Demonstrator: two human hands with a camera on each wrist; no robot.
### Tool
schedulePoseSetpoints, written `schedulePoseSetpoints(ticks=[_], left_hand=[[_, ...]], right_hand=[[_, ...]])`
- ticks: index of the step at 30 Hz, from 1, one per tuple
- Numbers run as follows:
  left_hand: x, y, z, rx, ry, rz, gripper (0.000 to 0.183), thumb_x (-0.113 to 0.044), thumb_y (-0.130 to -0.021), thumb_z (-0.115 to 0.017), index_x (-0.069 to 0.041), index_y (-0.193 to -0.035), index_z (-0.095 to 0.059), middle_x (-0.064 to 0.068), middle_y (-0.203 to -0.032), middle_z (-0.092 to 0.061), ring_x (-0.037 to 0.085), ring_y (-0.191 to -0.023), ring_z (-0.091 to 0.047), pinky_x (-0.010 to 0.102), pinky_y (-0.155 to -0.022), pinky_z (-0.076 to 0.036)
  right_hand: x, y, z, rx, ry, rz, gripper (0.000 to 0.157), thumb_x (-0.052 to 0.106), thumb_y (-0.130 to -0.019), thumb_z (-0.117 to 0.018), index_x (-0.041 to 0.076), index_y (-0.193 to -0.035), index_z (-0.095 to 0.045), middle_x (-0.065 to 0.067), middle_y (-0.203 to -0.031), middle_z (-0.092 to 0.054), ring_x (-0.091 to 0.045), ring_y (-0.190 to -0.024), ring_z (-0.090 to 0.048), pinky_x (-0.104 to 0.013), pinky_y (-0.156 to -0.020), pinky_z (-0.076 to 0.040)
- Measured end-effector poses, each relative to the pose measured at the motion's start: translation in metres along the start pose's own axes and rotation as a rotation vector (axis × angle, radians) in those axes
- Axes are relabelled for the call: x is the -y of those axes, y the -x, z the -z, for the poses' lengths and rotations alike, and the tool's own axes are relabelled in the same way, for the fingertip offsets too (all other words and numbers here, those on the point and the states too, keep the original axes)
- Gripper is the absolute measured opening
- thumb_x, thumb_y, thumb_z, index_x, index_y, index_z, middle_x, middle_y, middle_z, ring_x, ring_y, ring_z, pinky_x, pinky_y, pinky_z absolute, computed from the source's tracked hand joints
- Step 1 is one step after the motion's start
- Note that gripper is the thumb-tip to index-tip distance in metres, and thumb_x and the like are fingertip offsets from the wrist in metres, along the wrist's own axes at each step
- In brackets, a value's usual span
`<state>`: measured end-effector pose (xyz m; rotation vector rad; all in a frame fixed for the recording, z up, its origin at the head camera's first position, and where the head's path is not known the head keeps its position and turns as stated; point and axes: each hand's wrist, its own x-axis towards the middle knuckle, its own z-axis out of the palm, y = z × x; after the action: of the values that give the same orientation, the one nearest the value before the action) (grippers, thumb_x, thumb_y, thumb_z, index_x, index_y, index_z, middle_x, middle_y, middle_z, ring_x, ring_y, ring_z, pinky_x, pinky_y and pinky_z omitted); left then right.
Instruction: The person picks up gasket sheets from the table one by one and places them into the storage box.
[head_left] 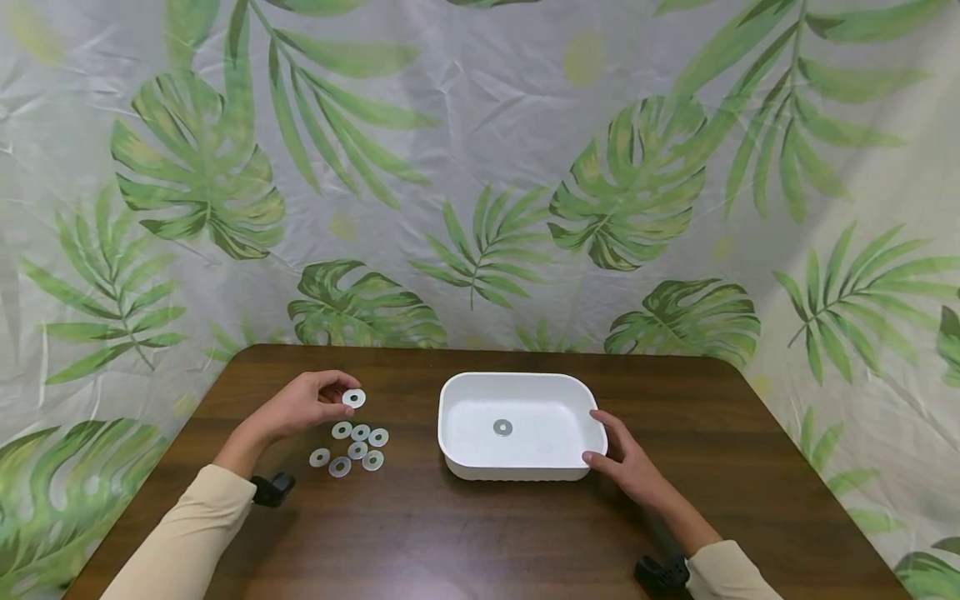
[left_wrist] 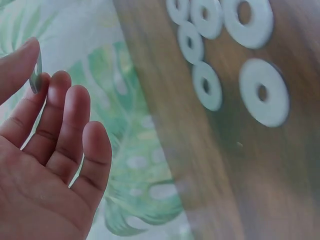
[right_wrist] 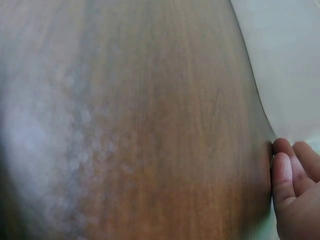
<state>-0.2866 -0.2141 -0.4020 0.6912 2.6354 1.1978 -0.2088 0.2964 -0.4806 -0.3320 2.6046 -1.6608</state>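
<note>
My left hand pinches a flat metal washer between thumb and fingers, raised above the left side of the table. In the left wrist view that washer is seen almost edge-on, and the other fingers are loosely extended. Just below the hand lie several loose washers, some touching or overlapping. A white oblong tub stands mid-table with one washer flat on its floor. At the tub's right end my right hand holds the rim, with thumb and a finger over the edge.
The dark wooden table has rounded far corners. Behind it hangs a leaf-patterned cloth. Each wrist carries a black band.
</note>
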Motion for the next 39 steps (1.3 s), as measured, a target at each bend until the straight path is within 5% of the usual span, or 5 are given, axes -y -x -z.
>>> schedulePoseSetpoints(ticks=[12,24,39], left_hand=[[-0.031,-0.009,-0.007,0.032,0.051,-0.067,0.036,-0.012,-0.09,-0.071,0.0,-0.123,-0.062,0.013,-0.103,-0.065,0.018,-0.09,-0.059,0.025,-0.072,-0.051],[-0.052,-0.045,-0.02,0.019,0.03,-0.081,0.034,-0.012,-0.09,-0.072,-0.003,-0.122,-0.064,0.014,-0.107,-0.067,0.02,-0.098,-0.06,0.029,-0.079,-0.051],[-0.075,-0.068,-0.033,-0.001,0.107,-0.117,0.039,-0.011,-0.089,-0.072,-0.002,-0.126,-0.063,0.015,-0.109,-0.066,0.02,-0.099,-0.058,0.029,-0.08,-0.05]], right_hand=[[0.001,0.0,-0.002,0.006,-0.001,-0.003,0.068,0.012,-0.095,-0.064,0.006,-0.151,-0.026,-0.031,-0.155,-0.024,-0.052,-0.13,-0.046,-0.015,-0.087,-0.049],[0.002,-0.001,0.001,-0.012,0.021,-0.008,0.068,0.012,-0.095,-0.063,0.005,-0.151,-0.025,-0.035,-0.153,-0.03,-0.051,-0.128,-0.048,-0.013,-0.085,-0.048],[0.003,-0.002,-0.002,-0.005,0.04,-0.02,0.07,0.013,-0.095,-0.064,0.006,-0.152,-0.025,-0.034,-0.153,-0.031,-0.049,-0.128,-0.049,-0.014,-0.085,-0.048]])
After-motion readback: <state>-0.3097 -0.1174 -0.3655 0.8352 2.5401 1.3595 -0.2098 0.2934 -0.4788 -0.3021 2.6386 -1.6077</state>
